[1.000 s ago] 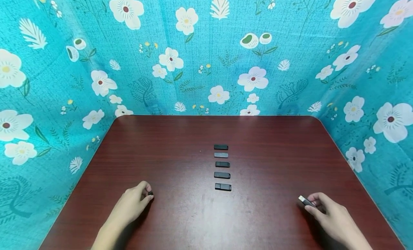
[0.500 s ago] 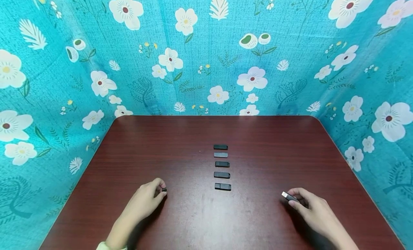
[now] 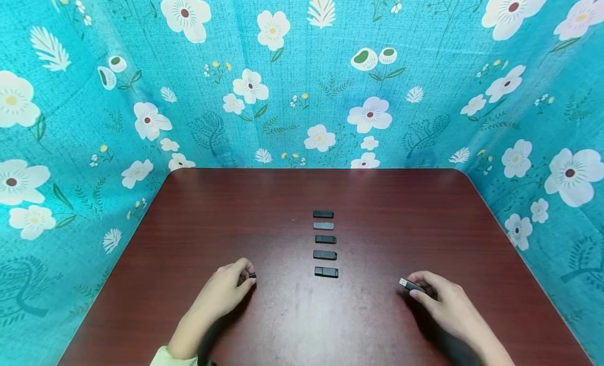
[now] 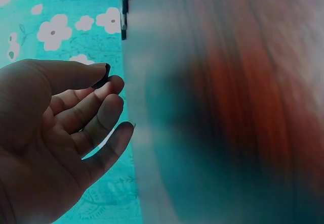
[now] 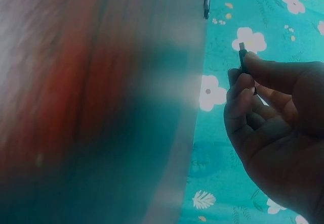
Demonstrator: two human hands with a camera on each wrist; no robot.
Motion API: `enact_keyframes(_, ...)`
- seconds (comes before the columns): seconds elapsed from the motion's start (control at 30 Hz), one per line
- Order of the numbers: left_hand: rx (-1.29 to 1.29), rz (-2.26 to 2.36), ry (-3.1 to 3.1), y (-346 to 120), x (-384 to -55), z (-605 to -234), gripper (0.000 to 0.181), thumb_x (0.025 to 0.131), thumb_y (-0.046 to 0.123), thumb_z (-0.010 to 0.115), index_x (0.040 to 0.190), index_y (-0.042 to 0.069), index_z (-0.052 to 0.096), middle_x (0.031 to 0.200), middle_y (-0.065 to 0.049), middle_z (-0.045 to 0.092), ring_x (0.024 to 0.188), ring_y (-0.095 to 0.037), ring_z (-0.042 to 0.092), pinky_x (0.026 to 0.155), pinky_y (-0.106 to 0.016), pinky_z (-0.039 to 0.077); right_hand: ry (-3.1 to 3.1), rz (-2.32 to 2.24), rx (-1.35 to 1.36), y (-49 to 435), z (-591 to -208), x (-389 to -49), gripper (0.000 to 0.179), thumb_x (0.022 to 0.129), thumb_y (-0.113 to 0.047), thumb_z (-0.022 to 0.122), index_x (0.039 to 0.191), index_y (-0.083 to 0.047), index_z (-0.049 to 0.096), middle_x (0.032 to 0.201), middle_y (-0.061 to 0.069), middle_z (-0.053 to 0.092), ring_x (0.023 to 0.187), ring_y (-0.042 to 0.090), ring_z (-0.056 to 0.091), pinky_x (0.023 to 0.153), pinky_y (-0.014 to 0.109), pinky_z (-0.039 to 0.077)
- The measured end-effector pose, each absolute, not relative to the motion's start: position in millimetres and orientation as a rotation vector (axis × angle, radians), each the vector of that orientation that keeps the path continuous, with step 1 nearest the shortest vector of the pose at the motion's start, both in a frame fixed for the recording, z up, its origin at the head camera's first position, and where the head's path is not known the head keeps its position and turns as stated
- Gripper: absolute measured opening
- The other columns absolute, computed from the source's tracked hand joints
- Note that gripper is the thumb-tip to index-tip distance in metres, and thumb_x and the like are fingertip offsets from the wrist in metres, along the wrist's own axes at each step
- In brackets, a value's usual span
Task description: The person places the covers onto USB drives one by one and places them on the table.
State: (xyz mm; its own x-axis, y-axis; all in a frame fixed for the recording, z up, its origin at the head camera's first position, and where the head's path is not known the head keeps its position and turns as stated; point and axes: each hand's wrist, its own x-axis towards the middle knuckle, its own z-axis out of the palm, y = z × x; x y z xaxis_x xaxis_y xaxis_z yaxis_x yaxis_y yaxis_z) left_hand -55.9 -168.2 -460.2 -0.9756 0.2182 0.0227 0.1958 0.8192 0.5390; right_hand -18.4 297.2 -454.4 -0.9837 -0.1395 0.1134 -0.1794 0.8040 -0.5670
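Observation:
My left hand (image 3: 225, 288) pinches a small black cap (image 3: 252, 275) between thumb and fingertip, left of the row of drives; most of the cap is hidden by the fingers, as the left wrist view also shows (image 4: 105, 77). On the other side, my right hand (image 3: 443, 300) holds a dark USB flash drive (image 3: 412, 285), its bare metal plug pointing left toward the row. In the right wrist view the plug (image 5: 242, 46) stands up past the thumb. Between the hands lie several capped USB flash drives (image 3: 326, 272) in a column, one of them a grey drive (image 3: 323, 226).
The dark red-brown wooden table (image 3: 226, 203) has rounded far corners. A turquoise flowered curtain (image 3: 292, 67) hangs around its back and both sides. A pale green sleeve (image 3: 173, 357) covers my left wrist.
Both hands have moved inward toward the middle: the left with the cap to the right, the right with the flash drive to the left. The row of drives stays in place.

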Motion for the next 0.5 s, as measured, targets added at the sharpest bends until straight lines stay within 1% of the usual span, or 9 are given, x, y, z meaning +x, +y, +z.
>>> enact_keyframes(0.17, 0.384, 0.890, 2.962, -158.2, -59.5, -460.1, 0.017, 0.089, 0.012, 0.076, 0.095, 0.020, 0.063, 0.081, 0.014, 0.062, 0.071, -0.003, 0.055, 0.065, -0.026, 0.047, -2.904, 0.940, 0.318, 288.0, -452.9, -21.0, 0.024, 0.089, -0.013, 0.078, 0.108, -0.024, 0.067, 0.090, -0.018, 0.064, 0.076, -0.001, 0.052, 0.065, 0.024, 0.045)
enact_keyframes(0.33, 0.453, 0.908, 2.968, -147.9, -61.1, -461.1, 0.017, 0.088, 0.013, 0.076, 0.096, 0.021, 0.063, 0.084, 0.013, 0.065, 0.077, -0.004, 0.061, 0.070, -0.028, 0.051, -2.876, 0.956, 0.379, 277.6, -451.8, -24.0, 0.026, 0.088, -0.009, 0.078, 0.106, -0.025, 0.067, 0.091, -0.018, 0.064, 0.077, -0.001, 0.052, 0.066, 0.024, 0.046)
enact_keyframes(0.5, 0.512, 0.903, 2.970, -138.8, -62.2, -461.1, 0.016, 0.089, 0.014, 0.076, 0.095, 0.020, 0.063, 0.083, 0.013, 0.064, 0.075, -0.003, 0.059, 0.068, -0.027, 0.050, -2.884, 0.979, 0.404, 266.9, -450.1, -27.9, 0.028, 0.087, -0.007, 0.078, 0.105, -0.026, 0.067, 0.091, -0.018, 0.064, 0.078, 0.000, 0.053, 0.066, 0.024, 0.046)
